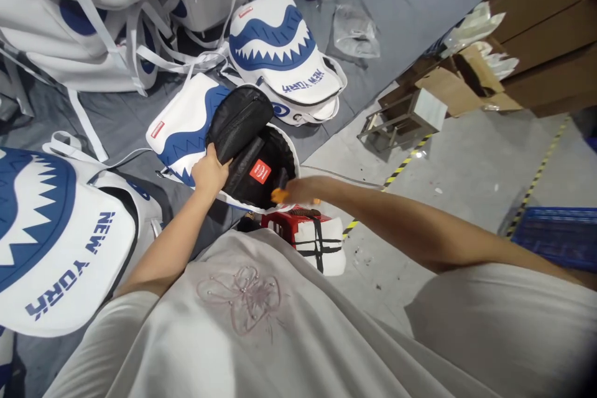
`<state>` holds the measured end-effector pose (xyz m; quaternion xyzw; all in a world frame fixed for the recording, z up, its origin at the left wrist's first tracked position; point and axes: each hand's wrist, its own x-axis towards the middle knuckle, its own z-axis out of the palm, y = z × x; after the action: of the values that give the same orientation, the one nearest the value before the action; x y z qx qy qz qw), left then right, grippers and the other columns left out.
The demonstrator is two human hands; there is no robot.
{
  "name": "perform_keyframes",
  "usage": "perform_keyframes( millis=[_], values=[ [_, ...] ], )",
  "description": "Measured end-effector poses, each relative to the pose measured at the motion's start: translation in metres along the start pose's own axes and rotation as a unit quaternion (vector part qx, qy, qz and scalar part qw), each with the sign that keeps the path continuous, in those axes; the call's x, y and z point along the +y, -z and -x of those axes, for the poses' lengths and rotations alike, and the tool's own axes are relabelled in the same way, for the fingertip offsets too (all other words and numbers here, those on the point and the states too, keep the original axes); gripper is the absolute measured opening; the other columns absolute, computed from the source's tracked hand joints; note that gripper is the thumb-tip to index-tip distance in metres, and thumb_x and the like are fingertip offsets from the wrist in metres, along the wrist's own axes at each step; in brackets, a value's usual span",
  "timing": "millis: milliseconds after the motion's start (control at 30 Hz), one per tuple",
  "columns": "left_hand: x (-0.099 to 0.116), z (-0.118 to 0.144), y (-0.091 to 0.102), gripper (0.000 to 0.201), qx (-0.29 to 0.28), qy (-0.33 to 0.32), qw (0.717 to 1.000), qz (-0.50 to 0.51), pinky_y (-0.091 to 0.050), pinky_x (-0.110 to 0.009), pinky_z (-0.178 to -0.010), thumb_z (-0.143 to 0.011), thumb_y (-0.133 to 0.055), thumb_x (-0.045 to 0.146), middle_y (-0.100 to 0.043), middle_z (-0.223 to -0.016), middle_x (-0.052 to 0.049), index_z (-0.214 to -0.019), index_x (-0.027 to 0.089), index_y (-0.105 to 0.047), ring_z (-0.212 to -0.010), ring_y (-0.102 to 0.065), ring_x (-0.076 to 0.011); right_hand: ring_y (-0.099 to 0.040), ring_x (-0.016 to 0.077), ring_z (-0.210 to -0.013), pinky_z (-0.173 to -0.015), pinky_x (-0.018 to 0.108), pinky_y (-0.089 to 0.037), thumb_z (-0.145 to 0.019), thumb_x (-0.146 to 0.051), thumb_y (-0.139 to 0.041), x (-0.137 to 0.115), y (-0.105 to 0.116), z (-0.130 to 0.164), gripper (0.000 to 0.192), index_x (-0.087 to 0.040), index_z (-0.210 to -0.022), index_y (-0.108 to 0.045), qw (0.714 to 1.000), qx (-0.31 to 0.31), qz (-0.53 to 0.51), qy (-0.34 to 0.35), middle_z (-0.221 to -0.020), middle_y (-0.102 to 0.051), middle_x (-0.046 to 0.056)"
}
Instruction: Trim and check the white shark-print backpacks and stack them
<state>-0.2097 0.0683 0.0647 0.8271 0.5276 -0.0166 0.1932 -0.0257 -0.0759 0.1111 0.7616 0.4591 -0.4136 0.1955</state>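
A white and blue backpack lies on the grey-covered table, its front flap folded back and its black lining showing. A red label is sewn inside. My left hand grips the edge of the opened flap, fingers closed round it. Over the rim of the opening, at its near right side, is my right hand, blurred and closed on a small orange tool. Blur hides what kind of tool it is.
Another closed backpack lies just behind, and a larger-looking one sits at left. Several are stacked at the back left. A plastic bag lies on the table. A stool and cardboard boxes stand right.
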Motion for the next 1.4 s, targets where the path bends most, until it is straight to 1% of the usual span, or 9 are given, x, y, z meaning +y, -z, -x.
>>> perform_keyframes(
  millis=[100,233,367,500,600,700,833,1100,1400],
  values=[
    [-0.004,0.001,-0.001,0.065,0.008,-0.008,1.000,0.013,-0.052,-0.045,-0.085,-0.091,-0.054,0.054,-0.075,-0.106,-0.017,-0.145,0.021,-0.044,-0.100,-0.071,-0.0383,-0.067,0.0231,-0.068,-0.064,0.030,-0.049,-0.081,-0.054,-0.070,0.002,-0.007,0.013,0.038,-0.016,-0.078,-0.071,0.999,-0.032,-0.015,-0.038,-0.071,-0.068,0.010],
    [-0.009,0.003,0.002,0.066,-0.002,-0.018,1.000,0.016,-0.052,-0.045,-0.086,-0.090,-0.056,0.055,-0.075,-0.107,-0.018,-0.145,0.021,-0.045,-0.101,-0.071,-0.0389,-0.068,0.0280,-0.088,-0.071,0.033,-0.046,-0.097,-0.054,-0.047,0.012,-0.009,0.022,0.043,-0.017,-0.102,-0.068,0.992,0.067,-0.013,-0.101,-0.094,-0.070,0.016],
    [-0.008,0.003,0.008,0.067,-0.003,-0.010,1.000,0.003,-0.051,-0.043,-0.087,-0.090,-0.055,0.057,-0.074,-0.110,-0.017,-0.146,0.023,-0.045,-0.103,-0.070,-0.0371,-0.061,0.0174,-0.070,-0.063,0.025,-0.041,-0.094,-0.051,-0.056,0.013,-0.039,0.028,0.033,-0.019,-0.095,-0.063,0.972,0.099,-0.212,-0.026,-0.076,-0.064,0.005],
    [-0.005,0.002,0.010,0.068,-0.002,-0.011,1.000,-0.018,-0.052,-0.042,-0.087,-0.088,-0.057,0.059,-0.075,-0.109,-0.016,-0.145,0.024,-0.046,-0.102,-0.070,-0.0364,-0.038,0.0097,-0.045,-0.048,0.023,-0.034,-0.098,-0.055,-0.044,0.031,-0.063,0.038,0.037,-0.019,-0.088,-0.051,0.894,0.084,-0.441,-0.006,-0.054,-0.037,-0.007],
    [-0.004,0.001,0.009,0.068,0.012,-0.014,0.999,-0.028,-0.052,-0.043,-0.086,-0.088,-0.057,0.058,-0.075,-0.108,-0.015,-0.146,0.024,-0.046,-0.102,-0.071,-0.0370,-0.027,0.0068,-0.041,-0.042,0.022,-0.027,-0.084,-0.074,-0.058,0.051,-0.069,0.043,0.054,-0.021,-0.085,-0.047,0.790,0.033,-0.611,0.042,-0.050,-0.025,-0.012],
    [-0.002,0.003,0.010,0.069,0.016,-0.009,0.999,-0.038,-0.052,-0.042,-0.088,-0.089,-0.056,0.059,-0.075,-0.110,-0.015,-0.147,0.022,-0.046,-0.104,-0.070,-0.0365,-0.022,0.0044,-0.041,-0.040,0.021,-0.025,-0.070,-0.082,-0.067,0.063,-0.069,0.040,0.065,-0.021,-0.079,-0.045,0.756,-0.010,-0.650,0.074,-0.050,-0.023,-0.013],
    [0.003,0.007,0.012,0.071,0.015,0.002,0.998,-0.055,-0.052,-0.040,-0.090,-0.088,-0.057,0.059,-0.074,-0.114,-0.014,-0.148,0.022,-0.045,-0.106,-0.070,-0.0346,-0.032,0.0062,-0.040,-0.040,0.021,-0.029,-0.074,-0.076,-0.069,0.068,-0.060,0.030,0.061,-0.019,-0.080,-0.051,0.805,-0.079,-0.575,0.121,-0.048,-0.034,-0.010],
    [0.016,0.015,0.010,0.072,0.030,0.045,0.997,-0.056,-0.053,-0.040,-0.090,-0.087,-0.060,0.057,-0.075,-0.114,-0.012,-0.148,0.024,-0.045,-0.107,-0.070,-0.0351,-0.036,0.0067,-0.042,-0.042,0.021,-0.027,-0.088,-0.049,-0.063,0.108,-0.029,0.018,0.037,-0.014,-0.099,-0.066,0.886,-0.073,-0.440,0.127,-0.050,-0.043,-0.007],
    [0.029,0.021,0.010,0.068,0.044,0.084,0.994,-0.058,-0.052,-0.038,-0.094,-0.087,-0.061,0.054,-0.074,-0.118,-0.010,-0.147,0.027,-0.046,-0.111,-0.069,-0.0329,-0.028,0.0057,-0.039,-0.039,0.020,-0.029,-0.092,-0.048,-0.060,0.137,0.006,-0.003,0.031,-0.018,-0.090,-0.054,0.870,-0.046,-0.477,0.120,-0.049,-0.032,-0.010]
  ],
)
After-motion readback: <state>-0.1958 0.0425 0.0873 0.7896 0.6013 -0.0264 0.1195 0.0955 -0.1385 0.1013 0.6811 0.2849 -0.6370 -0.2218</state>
